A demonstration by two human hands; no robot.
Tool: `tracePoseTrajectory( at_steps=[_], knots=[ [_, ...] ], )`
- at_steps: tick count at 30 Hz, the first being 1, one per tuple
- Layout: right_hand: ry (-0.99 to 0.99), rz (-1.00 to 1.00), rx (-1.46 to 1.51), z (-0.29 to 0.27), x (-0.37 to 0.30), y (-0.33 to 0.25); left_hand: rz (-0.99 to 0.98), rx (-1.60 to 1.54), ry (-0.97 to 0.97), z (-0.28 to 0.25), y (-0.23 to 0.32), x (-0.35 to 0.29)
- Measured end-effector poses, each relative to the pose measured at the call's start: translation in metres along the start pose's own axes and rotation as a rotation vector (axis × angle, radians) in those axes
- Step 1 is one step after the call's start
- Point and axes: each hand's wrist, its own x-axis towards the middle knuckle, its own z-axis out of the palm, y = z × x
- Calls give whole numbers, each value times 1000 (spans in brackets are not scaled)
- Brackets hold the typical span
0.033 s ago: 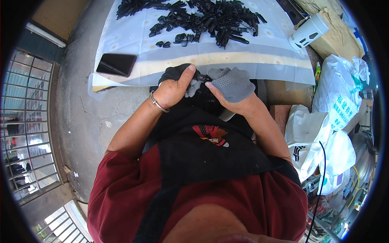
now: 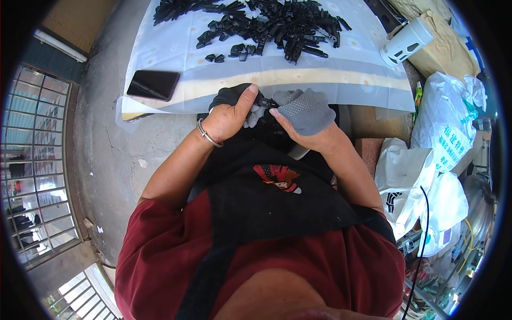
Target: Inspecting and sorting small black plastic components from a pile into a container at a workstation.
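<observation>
Between my hands, just off the table's near edge, is a small black plastic part (image 2: 268, 103). My left hand (image 2: 234, 109) is closed on its left end, bare thumb extended along a partly gloved hand of black and grey cloth. My right hand (image 2: 306, 114), in a grey dotted glove with the thumb bare, pinches the right end. The fingers hide most of the part, so its exact kind does not show. A large pile of similar black plastic pieces (image 2: 277, 26) lies farther off on the white tablecloth (image 2: 176, 50).
A dark phone (image 2: 153, 85) lies at the table's near left corner. At the right edge stands a white tumbler (image 2: 405, 41), with a brown paper bag (image 2: 445, 48) beyond it. White plastic bags (image 2: 442, 117) crowd my right side. A barred window (image 2: 37, 160) is at far left.
</observation>
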Motion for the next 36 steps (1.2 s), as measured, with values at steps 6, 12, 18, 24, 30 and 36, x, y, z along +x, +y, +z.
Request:
tracePoseTrajectory(
  at_steps=[6, 12, 18, 24, 30, 36],
  knots=[
    [38, 4, -158, -6, 0, -11, 92, 54, 70, 7, 9, 0],
    [149, -23, -56, 2, -5, -5, 31, -47, 43, 7, 12, -1],
    [-11, 41, -185, 5, -5, -14, 201, 187, 94, 15, 2, 2],
    [-23, -66, 110, 22, -9, 0, 221, 447, -19, 6, 14, -2],
    [-90, 366, -167, 2, 38, 61, 104, 953, 340, -43, -24, 51],
    [-196, 335, -319, 18, 65, 71, -30, 1124, 267, -47, -40, 74]
  ],
)
